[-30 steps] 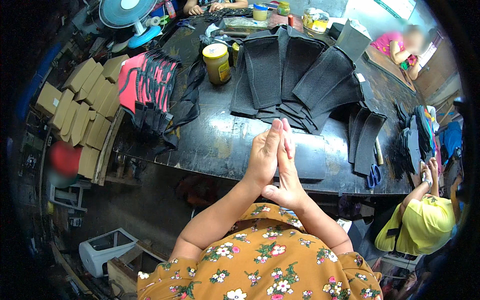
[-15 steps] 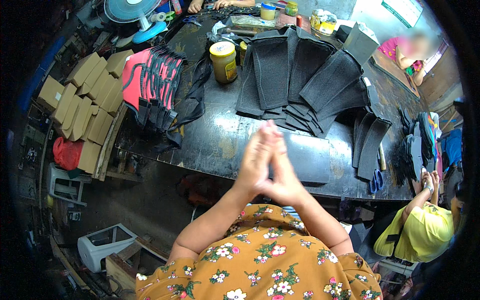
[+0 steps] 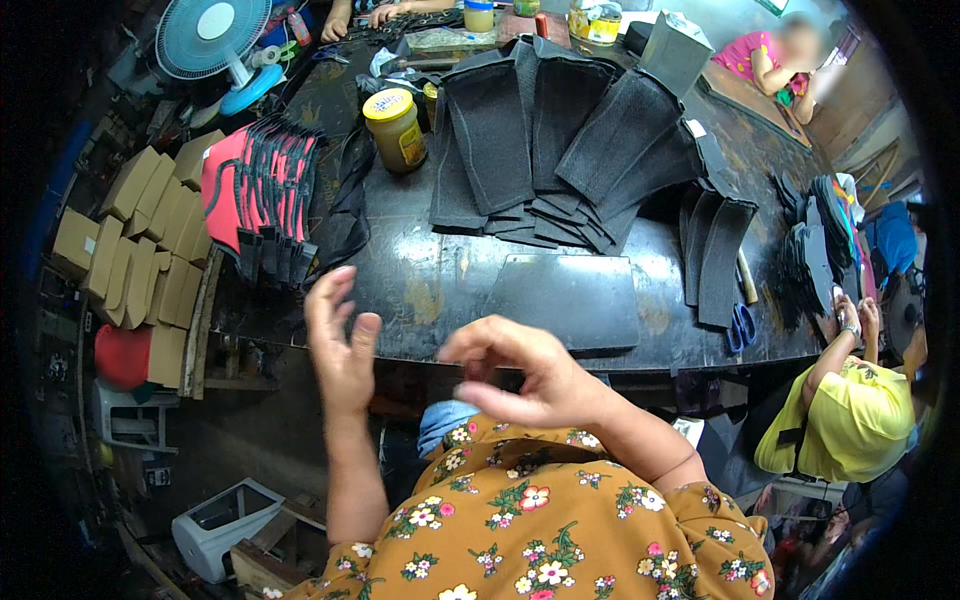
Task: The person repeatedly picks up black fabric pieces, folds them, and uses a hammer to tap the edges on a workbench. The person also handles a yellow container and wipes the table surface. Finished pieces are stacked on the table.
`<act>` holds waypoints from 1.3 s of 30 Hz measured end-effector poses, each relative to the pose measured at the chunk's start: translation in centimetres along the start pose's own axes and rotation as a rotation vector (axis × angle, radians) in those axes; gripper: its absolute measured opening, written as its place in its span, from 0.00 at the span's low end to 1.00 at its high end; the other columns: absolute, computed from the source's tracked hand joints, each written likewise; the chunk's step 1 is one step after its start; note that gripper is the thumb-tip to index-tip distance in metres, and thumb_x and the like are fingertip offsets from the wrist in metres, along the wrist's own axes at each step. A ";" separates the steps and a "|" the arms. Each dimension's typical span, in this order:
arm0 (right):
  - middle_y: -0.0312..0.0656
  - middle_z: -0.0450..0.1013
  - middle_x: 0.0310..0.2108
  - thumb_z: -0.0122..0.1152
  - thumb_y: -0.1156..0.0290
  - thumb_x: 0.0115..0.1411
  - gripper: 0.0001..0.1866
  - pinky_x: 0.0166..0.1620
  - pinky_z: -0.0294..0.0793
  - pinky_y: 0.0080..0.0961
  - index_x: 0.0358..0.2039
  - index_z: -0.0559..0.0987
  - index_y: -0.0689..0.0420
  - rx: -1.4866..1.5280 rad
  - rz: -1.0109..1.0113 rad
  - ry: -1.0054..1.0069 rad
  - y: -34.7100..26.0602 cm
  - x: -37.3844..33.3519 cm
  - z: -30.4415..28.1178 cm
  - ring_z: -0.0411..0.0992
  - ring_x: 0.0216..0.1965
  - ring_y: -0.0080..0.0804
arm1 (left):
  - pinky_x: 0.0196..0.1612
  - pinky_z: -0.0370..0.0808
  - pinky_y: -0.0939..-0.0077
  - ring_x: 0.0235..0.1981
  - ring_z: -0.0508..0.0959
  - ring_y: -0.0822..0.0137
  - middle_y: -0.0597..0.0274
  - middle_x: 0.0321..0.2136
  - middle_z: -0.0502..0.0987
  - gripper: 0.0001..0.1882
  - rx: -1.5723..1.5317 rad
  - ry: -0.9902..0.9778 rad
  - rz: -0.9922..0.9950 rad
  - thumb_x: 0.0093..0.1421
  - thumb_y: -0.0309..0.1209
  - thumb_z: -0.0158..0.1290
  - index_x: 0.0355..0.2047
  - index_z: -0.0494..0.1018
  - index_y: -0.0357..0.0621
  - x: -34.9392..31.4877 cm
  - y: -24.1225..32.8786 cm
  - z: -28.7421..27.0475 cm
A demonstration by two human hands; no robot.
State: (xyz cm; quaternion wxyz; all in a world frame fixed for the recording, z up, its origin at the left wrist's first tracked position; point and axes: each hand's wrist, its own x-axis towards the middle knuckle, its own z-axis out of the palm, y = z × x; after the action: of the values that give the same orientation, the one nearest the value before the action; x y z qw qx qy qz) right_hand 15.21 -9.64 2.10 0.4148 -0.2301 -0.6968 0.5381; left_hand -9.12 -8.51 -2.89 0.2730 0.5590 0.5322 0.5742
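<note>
My left hand (image 3: 342, 345) is raised at the table's near edge, its fingers apart and nothing in it. To its right, my right hand (image 3: 525, 372) is held with curved fingers and the thumb spread, also without anything in it. Beyond the hands lies a flat dark board (image 3: 566, 300) on the black table. Behind that board, black fabric pieces (image 3: 500, 140) are fanned out in overlapping layers. A stack of pink and black cut pieces (image 3: 262, 200) lies at the left, past my left hand. A yellow-lidded jar (image 3: 396, 130) stands between the two groups.
Blue-handled scissors (image 3: 741, 328) lie at the right near edge, beside narrow black strips (image 3: 722, 262). A metal can (image 3: 676, 52) and a blue fan (image 3: 214, 40) stand farther back. Cardboard boxes (image 3: 150, 240) are stacked at left. A person in yellow (image 3: 850, 415) sits at right; others sit across.
My hands have parted from being pressed together: the left moved left, the right came back toward me. The whole view has shifted, so the table's things appear farther left.
</note>
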 end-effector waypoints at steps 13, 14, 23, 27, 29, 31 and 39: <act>0.45 0.78 0.45 0.51 0.55 0.75 0.31 0.56 0.78 0.31 0.69 0.63 0.62 0.593 0.244 0.068 5.3 -3.8 -4.5 0.79 0.48 0.30 | 0.66 0.69 0.66 0.63 0.74 0.57 0.47 0.63 0.73 0.21 -0.352 -0.544 -0.102 0.77 0.29 0.41 0.65 0.67 0.30 -6.4 3.3 8.6; 0.45 0.77 0.46 0.54 0.55 0.74 0.35 0.57 0.77 0.30 0.72 0.57 0.61 0.540 0.295 0.020 5.3 -3.9 -4.4 0.78 0.50 0.29 | 0.59 0.76 0.64 0.56 0.81 0.54 0.42 0.56 0.78 0.19 -0.239 -0.483 -0.057 0.75 0.27 0.45 0.62 0.70 0.32 -6.4 3.1 8.6; 0.54 0.71 0.62 0.66 0.57 0.66 0.50 0.68 0.65 0.41 0.78 0.47 0.56 0.213 0.125 0.022 3.4 -1.9 -2.8 0.71 0.64 0.41 | 0.35 0.78 0.79 0.30 0.82 0.75 0.59 0.30 0.85 0.05 -0.089 -0.130 0.051 0.61 0.23 0.66 0.37 0.85 0.36 -2.4 0.2 6.0; 0.49 0.68 0.66 0.64 0.61 0.67 0.41 0.66 0.68 0.39 0.75 0.58 0.56 -0.121 0.040 0.383 3.2 -2.1 -5.2 0.70 0.65 0.40 | 0.34 0.76 0.80 0.29 0.80 0.76 0.61 0.28 0.83 0.04 -0.041 0.005 -0.078 0.61 0.23 0.65 0.35 0.84 0.35 3.1 -3.9 4.8; 0.48 0.69 0.66 0.63 0.61 0.68 0.38 0.64 0.69 0.37 0.74 0.60 0.56 -0.112 0.076 0.387 3.2 -2.7 -6.2 0.71 0.63 0.38 | 0.37 0.78 0.73 0.31 0.84 0.64 0.55 0.34 0.84 0.08 0.193 -0.112 0.150 0.60 0.24 0.64 0.39 0.84 0.38 4.8 -5.9 5.5; 0.48 0.69 0.65 0.63 0.61 0.68 0.37 0.64 0.69 0.37 0.73 0.62 0.56 -0.133 0.109 0.360 3.4 -3.4 -6.6 0.72 0.62 0.37 | 0.42 0.78 0.65 0.35 0.83 0.54 0.51 0.36 0.82 0.06 0.177 -0.218 0.136 0.60 0.26 0.63 0.37 0.83 0.39 5.8 -7.5 7.1; 0.49 0.70 0.62 0.63 0.63 0.68 0.34 0.62 0.71 0.35 0.71 0.65 0.57 -0.099 0.139 0.387 4.0 -5.1 -6.1 0.74 0.60 0.36 | 0.46 0.74 0.53 0.42 0.77 0.43 0.48 0.35 0.78 0.06 0.568 -0.330 0.250 0.65 0.29 0.57 0.35 0.74 0.38 5.6 -8.0 8.1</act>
State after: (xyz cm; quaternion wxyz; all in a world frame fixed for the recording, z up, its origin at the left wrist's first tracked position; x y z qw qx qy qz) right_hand 22.54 -8.86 -2.88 0.4909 -0.3969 -0.6120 0.4764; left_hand -5.04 1.32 -9.81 0.1165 0.7589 0.5466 0.3342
